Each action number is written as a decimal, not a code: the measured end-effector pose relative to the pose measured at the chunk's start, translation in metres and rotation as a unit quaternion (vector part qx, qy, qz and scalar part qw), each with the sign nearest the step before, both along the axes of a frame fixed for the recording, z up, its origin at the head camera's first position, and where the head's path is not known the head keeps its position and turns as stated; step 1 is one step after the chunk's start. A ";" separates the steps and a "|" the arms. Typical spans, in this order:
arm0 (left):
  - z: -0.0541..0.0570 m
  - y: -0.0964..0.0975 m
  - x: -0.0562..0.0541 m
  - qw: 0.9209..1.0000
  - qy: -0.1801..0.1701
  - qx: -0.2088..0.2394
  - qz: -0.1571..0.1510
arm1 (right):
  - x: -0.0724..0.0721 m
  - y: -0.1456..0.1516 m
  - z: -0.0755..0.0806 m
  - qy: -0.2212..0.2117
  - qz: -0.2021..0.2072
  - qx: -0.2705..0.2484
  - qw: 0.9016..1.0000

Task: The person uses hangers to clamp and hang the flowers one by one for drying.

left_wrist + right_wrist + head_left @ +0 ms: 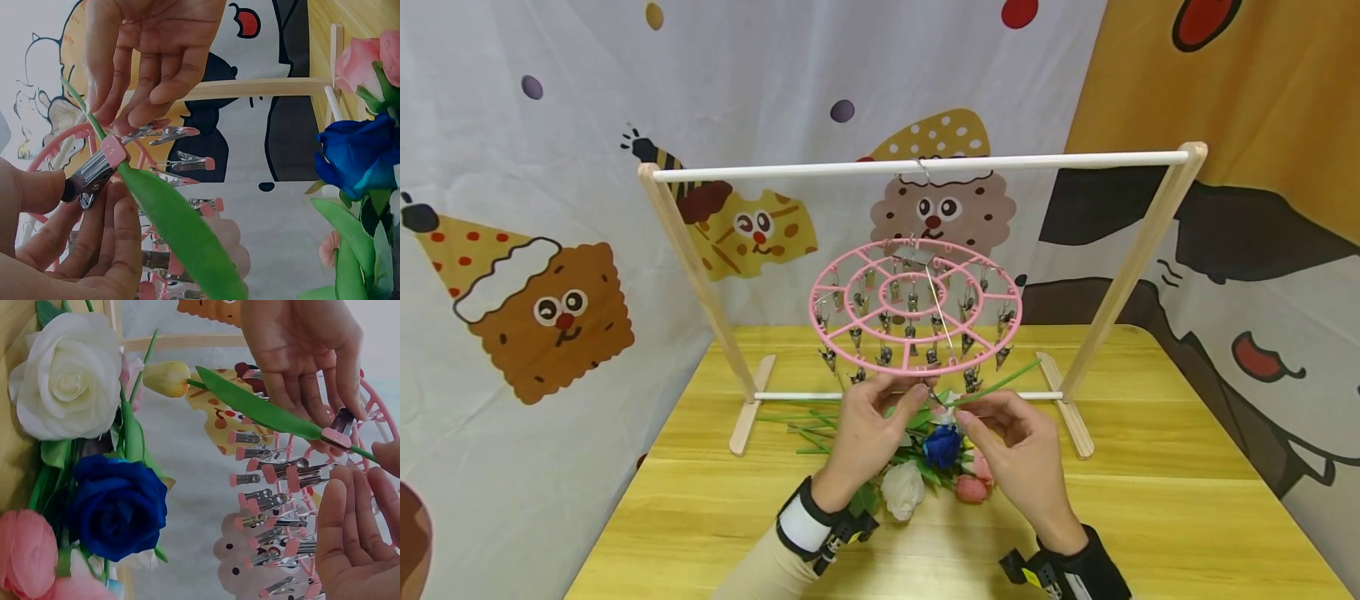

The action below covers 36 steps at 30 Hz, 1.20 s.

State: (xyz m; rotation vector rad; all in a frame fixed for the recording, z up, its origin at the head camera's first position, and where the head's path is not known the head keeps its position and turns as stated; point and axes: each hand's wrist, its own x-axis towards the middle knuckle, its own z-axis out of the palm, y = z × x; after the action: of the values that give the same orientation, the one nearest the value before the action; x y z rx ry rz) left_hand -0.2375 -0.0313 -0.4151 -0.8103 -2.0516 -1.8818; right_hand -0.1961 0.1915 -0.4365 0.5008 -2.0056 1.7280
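Observation:
My left hand (872, 421) pinches a metal clip (94, 172) with pink tips between thumb and fingers. Its jaws are on the green flower stem (99, 127), just where a long leaf (181, 219) begins. Thumb and forefinger of my right hand (1018, 446) pinch the stem beside the clip. In the right wrist view the leaf stretches toward a yellow tulip (165, 379). Both hands are at the front rim of a pink round hanger (917, 369), from which several such clips dangle. Below them lie a blue rose (942, 447), a white rose (903, 490) and pink flowers (972, 487).
The hanger hooks over the white rod (820, 170) of a wooden stand (1112, 292). Its feet and lower bar rest on the wooden table (700, 508). Loose green stems (808, 429) poke out left of the flowers. A printed cloth (737, 75) hangs behind.

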 end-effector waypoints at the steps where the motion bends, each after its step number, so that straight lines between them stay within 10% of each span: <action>1: 0.000 -0.001 0.000 1.000 0.003 -0.002 0.001 | 0.000 0.001 -0.001 0.001 -0.001 0.004 1.000; 36: -0.005 -0.053 -0.011 0.998 0.021 0.017 0.048 | 0.000 0.026 -0.032 0.030 -0.058 0.111 0.992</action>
State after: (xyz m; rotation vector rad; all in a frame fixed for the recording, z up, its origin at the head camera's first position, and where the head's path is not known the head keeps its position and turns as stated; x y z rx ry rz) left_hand -0.2487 -0.0844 -0.4200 -0.7221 -1.9918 -1.8280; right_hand -0.1965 0.2180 -0.4681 0.4900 -2.1507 1.4149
